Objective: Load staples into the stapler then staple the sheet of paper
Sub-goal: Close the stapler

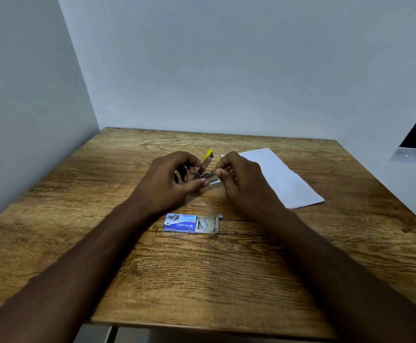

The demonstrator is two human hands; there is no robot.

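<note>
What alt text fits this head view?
The left hand holds an opened yellow-tipped metal stapler over a wooden table while the right hand pinches a metal strip at it. An open blue staple box lies nearer, white paper sheet to the right.

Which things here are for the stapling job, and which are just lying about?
For the job: stapler, held open by left hand; metal strip pinched in right hand; open staple box; sheet of paper.
Just there: wooden table, grey walls.

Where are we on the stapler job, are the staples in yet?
Done: staple box slid open, stapler flipped open. In hand: left hand holds the stapler while right hand pinches what look like staples at its tray. Left: seat them, close it, staple the paper.
</note>
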